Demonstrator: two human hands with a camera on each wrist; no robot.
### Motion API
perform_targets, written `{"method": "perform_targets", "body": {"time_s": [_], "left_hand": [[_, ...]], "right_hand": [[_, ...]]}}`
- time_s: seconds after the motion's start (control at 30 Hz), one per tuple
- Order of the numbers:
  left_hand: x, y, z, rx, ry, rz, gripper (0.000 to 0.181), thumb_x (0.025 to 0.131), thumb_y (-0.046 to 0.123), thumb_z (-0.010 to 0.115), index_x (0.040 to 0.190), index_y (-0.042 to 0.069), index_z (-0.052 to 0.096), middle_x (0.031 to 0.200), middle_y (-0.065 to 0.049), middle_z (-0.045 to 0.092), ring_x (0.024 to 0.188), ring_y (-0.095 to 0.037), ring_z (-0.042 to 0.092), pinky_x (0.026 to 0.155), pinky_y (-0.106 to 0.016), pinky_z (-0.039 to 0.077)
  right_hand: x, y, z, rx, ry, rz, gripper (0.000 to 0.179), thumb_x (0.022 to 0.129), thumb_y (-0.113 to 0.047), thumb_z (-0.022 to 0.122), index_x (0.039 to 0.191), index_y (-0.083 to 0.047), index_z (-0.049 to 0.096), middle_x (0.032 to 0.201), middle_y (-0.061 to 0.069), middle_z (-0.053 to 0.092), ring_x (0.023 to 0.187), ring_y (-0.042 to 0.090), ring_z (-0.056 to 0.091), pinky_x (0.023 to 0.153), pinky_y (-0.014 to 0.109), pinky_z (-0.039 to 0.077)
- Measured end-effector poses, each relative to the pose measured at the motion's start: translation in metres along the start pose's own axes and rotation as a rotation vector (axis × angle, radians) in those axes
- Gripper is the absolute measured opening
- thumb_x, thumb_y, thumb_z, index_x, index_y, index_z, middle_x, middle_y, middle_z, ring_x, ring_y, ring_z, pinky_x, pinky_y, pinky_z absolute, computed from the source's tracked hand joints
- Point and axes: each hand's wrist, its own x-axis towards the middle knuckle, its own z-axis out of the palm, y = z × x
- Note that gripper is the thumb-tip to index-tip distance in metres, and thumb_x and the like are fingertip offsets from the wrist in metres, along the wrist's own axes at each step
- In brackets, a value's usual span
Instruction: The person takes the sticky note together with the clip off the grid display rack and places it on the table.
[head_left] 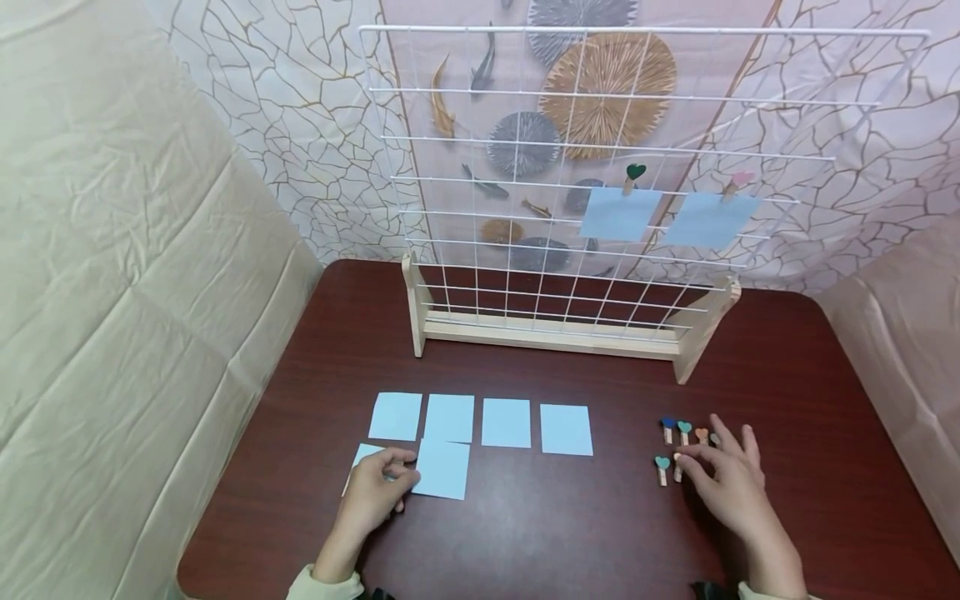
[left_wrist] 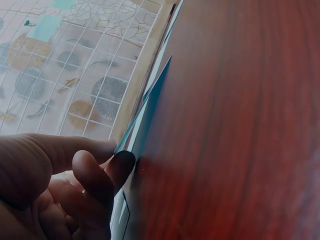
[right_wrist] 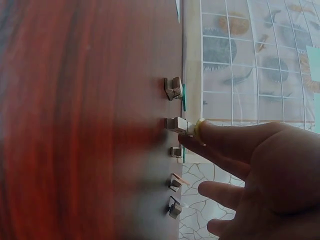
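Pale cuffs (head_left: 324, 585) lie nearest, at the bottom edge. Just beyond, the left hand (head_left: 373, 492) pinches a card (head_left: 442, 471) by its left edge, thumb and finger together; the left wrist view shows the card tilted up off the table (head_left: 570, 533). A light, flat pinch should serve best, since paper like this could crease, and a low lift would avoid dragging the spare card (head_left: 363, 454) partly hidden by that hand.

Across the table, the right hand (head_left: 731, 487) pinches a peg (head_left: 678, 468) at its pale heart end between thumb and finger; whether it has left the wood I cannot tell. Raising it straight up seems wisest, as the other pegs (head_left: 662, 472) sit close and the loose fingers could knock them.

Farther on, four cards (head_left: 506, 422) lie in a row; the held card's far edge overlaps one in view, so clear that first. Behind stands the rack (head_left: 551, 335), with two hung cards (head_left: 621, 214) on its right half, each under a heart-topped clip (head_left: 635, 172).
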Motion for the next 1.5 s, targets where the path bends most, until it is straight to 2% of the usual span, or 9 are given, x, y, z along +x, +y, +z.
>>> {"method": "perform_targets", "body": {"time_s": [0.47, 0.6, 0.67, 0.77, 0.9, 1.03, 1.3, 1.4, 1.5], "left_hand": [[-0.006, 0.006, 0.001, 0.128, 0.026, 0.009, 0.016, 0.095, 0.012, 0.076, 0.108, 0.002, 0.080, 0.078, 0.000, 0.074, 0.043, -0.016, 0.058, 0.048, -0.029, 0.050], [-0.007, 0.008, 0.000, 0.155, 0.013, 0.061, 0.016, 0.095, 0.011, 0.077, 0.109, 0.004, 0.080, 0.082, 0.005, 0.072, 0.050, -0.010, 0.057, 0.053, -0.026, 0.050], [-0.008, 0.009, 0.000, 0.193, -0.022, 0.124, 0.017, 0.095, 0.011, 0.078, 0.111, 0.005, 0.080, 0.080, 0.008, 0.068, 0.056, -0.006, 0.055, 0.058, -0.025, 0.049], [-0.008, 0.009, 0.002, 0.261, -0.120, 0.210, 0.020, 0.097, 0.015, 0.077, 0.115, 0.007, 0.079, 0.073, 0.010, 0.061, 0.060, -0.003, 0.050, 0.063, -0.024, 0.046], [-0.009, 0.007, 0.004, 0.322, -0.227, 0.259, 0.023, 0.100, 0.024, 0.074, 0.117, 0.010, 0.082, 0.082, 0.006, 0.073, 0.075, -0.005, 0.063, 0.071, -0.027, 0.052], [-0.009, 0.006, 0.004, 0.349, -0.230, 0.281, 0.015, 0.100, 0.026, 0.074, 0.105, 0.018, 0.086, 0.097, 0.007, 0.077, 0.091, -0.008, 0.068, 0.079, -0.030, 0.054], [-0.009, 0.009, 0.001, 0.354, -0.228, 0.291, 0.016, 0.101, 0.022, 0.072, 0.091, 0.020, 0.085, 0.082, 0.015, 0.065, 0.075, 0.000, 0.054, 0.071, -0.027, 0.046], [-0.009, 0.011, 0.002, 0.366, -0.225, 0.283, 0.027, 0.102, 0.023, 0.070, 0.077, 0.019, 0.081, 0.074, 0.015, 0.058, 0.069, -0.001, 0.048, 0.068, -0.027, 0.043], [-0.009, 0.013, 0.003, 0.373, -0.219, 0.275, 0.045, 0.104, 0.028, 0.068, 0.060, 0.020, 0.064, 0.065, 0.014, 0.047, 0.062, -0.002, 0.041, 0.064, -0.026, 0.040]], "right_hand": [[0.001, -0.002, -0.001, 0.007, 0.017, -0.013, 0.018, 0.098, -0.009, 0.074, 0.111, 0.004, 0.076, 0.153, 0.046, 0.033, 0.148, 0.070, 0.005, 0.091, 0.096, 0.013], [0.002, -0.002, -0.001, 0.024, 0.033, -0.019, 0.019, 0.098, -0.008, 0.073, 0.112, 0.004, 0.076, 0.153, 0.047, 0.033, 0.148, 0.070, 0.005, 0.094, 0.095, 0.012], [0.002, -0.003, -0.001, 0.032, 0.042, -0.022, 0.019, 0.098, -0.008, 0.073, 0.112, 0.005, 0.076, 0.153, 0.047, 0.034, 0.148, 0.069, 0.006, 0.096, 0.094, 0.011], [0.002, -0.003, -0.001, 0.039, 0.055, -0.038, 0.019, 0.098, -0.007, 0.073, 0.112, 0.006, 0.075, 0.152, 0.048, 0.035, 0.148, 0.069, 0.007, 0.099, 0.093, 0.010], [0.002, -0.003, 0.001, 0.051, 0.068, -0.065, 0.019, 0.097, -0.005, 0.074, 0.111, 0.007, 0.075, 0.150, 0.049, 0.036, 0.147, 0.070, 0.008, 0.104, 0.090, 0.008], [0.002, -0.002, 0.002, 0.065, 0.079, -0.088, 0.018, 0.096, -0.004, 0.074, 0.110, 0.008, 0.075, 0.148, 0.050, 0.037, 0.147, 0.070, 0.009, 0.110, 0.086, 0.005], [0.003, -0.005, 0.002, 0.078, 0.092, -0.108, 0.018, 0.094, -0.004, 0.076, 0.109, 0.006, 0.075, 0.146, 0.050, 0.039, 0.145, 0.072, 0.013, 0.116, 0.080, 0.004], [0.004, -0.005, 0.002, 0.086, 0.092, -0.114, 0.018, 0.095, -0.004, 0.075, 0.109, 0.006, 0.075, 0.146, 0.050, 0.040, 0.145, 0.072, 0.013, 0.115, 0.081, 0.004], [0.007, -0.004, 0.003, 0.097, 0.108, -0.148, 0.016, 0.094, -0.003, 0.075, 0.107, 0.006, 0.076, 0.140, 0.050, 0.046, 0.144, 0.072, 0.016, 0.118, 0.078, 0.003]]}}
